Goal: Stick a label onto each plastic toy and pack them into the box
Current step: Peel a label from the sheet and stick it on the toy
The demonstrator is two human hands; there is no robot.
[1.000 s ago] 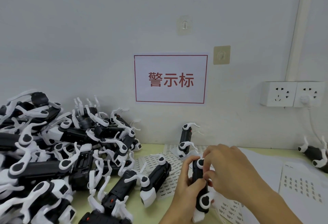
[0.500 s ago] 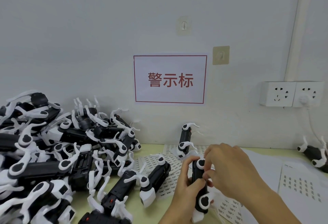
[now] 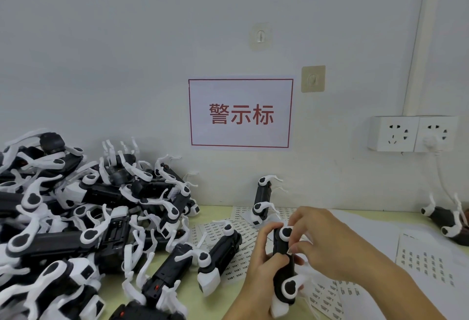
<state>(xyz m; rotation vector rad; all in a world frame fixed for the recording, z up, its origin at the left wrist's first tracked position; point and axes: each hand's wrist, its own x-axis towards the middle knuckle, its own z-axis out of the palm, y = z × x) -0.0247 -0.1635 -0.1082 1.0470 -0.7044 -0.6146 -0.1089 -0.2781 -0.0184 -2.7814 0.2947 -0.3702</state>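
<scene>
While my left hand [image 3: 264, 256] grips the toy [image 3: 284, 269] and right fingers [image 3: 295, 248] pinch at its dark body, I judge it light, rigid, its white legs at 6 o'clock fragile.

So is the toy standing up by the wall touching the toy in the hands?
Apart. The head view shows the standing toy back by the wall, with label sheets showing between it and the held toy.
</scene>
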